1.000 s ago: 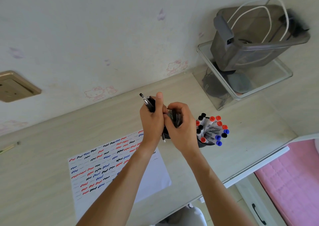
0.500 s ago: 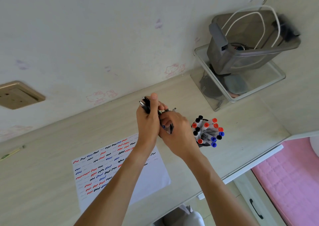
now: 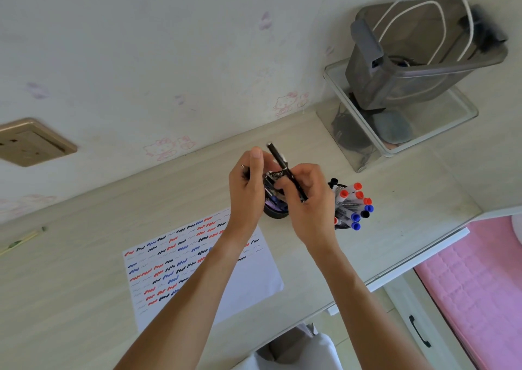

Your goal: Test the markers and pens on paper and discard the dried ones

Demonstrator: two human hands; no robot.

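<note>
My right hand (image 3: 309,200) pinches a single black pen (image 3: 284,166), its end tilted up and away over a black mesh pen cup (image 3: 275,213). My left hand (image 3: 247,184) grips a bunch of dark pens (image 3: 245,169) beside that cup; only their tips show past my fingers. A second cup of markers (image 3: 351,206) with red, blue and black caps stands just right of my right hand. The white test paper (image 3: 197,259), covered with red, blue and black squiggles, lies on the desk under my left forearm.
A grey bin (image 3: 418,64) holding a white cable stands in a clear tray (image 3: 440,132) at the back right by the wall. The desk's front edge (image 3: 395,273) runs along the lower right, with pink bedding (image 3: 480,271) beyond. A thin stick (image 3: 19,241) lies at the far left.
My hands have drawn apart. The right hand has pulled one black pen out of the bunch and holds it tilted up, while the left hand keeps the rest.
</note>
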